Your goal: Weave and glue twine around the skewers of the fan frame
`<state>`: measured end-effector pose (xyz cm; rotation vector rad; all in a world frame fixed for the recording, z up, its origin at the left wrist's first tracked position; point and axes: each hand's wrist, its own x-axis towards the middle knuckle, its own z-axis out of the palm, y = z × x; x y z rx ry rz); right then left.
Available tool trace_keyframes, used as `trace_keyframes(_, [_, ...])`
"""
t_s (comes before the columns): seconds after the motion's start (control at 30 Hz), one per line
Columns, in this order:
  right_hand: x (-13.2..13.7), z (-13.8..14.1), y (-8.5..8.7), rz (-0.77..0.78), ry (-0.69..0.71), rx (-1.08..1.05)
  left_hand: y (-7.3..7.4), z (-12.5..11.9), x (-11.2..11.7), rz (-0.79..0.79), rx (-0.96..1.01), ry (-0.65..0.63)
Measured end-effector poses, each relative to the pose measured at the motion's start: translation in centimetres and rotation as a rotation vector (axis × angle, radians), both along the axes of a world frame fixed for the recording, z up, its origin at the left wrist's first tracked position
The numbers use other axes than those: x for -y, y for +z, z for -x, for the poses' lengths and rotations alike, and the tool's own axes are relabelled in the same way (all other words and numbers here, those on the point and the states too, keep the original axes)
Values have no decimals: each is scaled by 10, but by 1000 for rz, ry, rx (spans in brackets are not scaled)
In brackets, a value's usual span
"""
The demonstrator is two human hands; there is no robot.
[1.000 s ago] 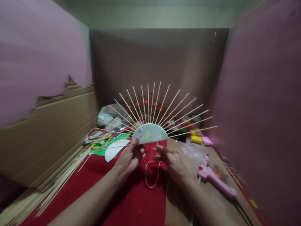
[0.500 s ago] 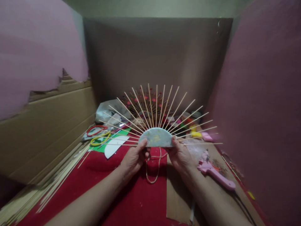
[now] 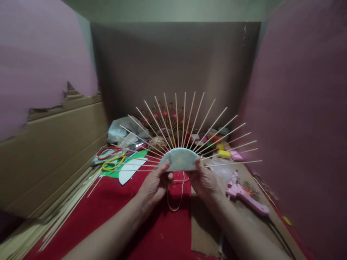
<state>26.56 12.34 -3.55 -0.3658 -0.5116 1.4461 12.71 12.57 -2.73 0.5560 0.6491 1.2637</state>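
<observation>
Both hands hold up a pale half-round base [image 3: 180, 160] with thin wooden sticks fanning out from its curved edge. My left hand [image 3: 155, 182] grips its lower left corner, thumb on the front face. At the lower right corner, my right hand [image 3: 204, 180] pinches it the same way. The fingers behind the base are partly hidden. A loop of string [image 3: 174, 209] shows below the base, between the hands. Behind the sticks stands another fan-shaped piece [image 3: 173, 115] with red and pink flowers, partly covered, and a ball of twine [image 3: 158, 143].
Scissors with red handles [image 3: 101, 153] and yellow handles [image 3: 104, 166] lie left, by a green sheet [image 3: 112, 174] and a white cutout [image 3: 128, 173]. Loose sticks [image 3: 56, 225] line the left edge. A pink glue gun [image 3: 251, 202] rests on cardboard [image 3: 204, 231] at right.
The fan of sticks has tilted slightly clockwise, its right-hand sticks reaching further right. Both hands keep their hold. The whole view has shifted slightly.
</observation>
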Motion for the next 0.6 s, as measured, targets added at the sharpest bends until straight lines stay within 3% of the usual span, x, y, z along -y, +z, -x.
trace_keyframes(0.33, [5, -2, 3, -76, 65, 88, -1, 0, 0, -59, 74, -23])
trace_keyframes(0.6, [16, 3, 11, -179, 101, 156, -4, -4, 11, -79, 38, -148])
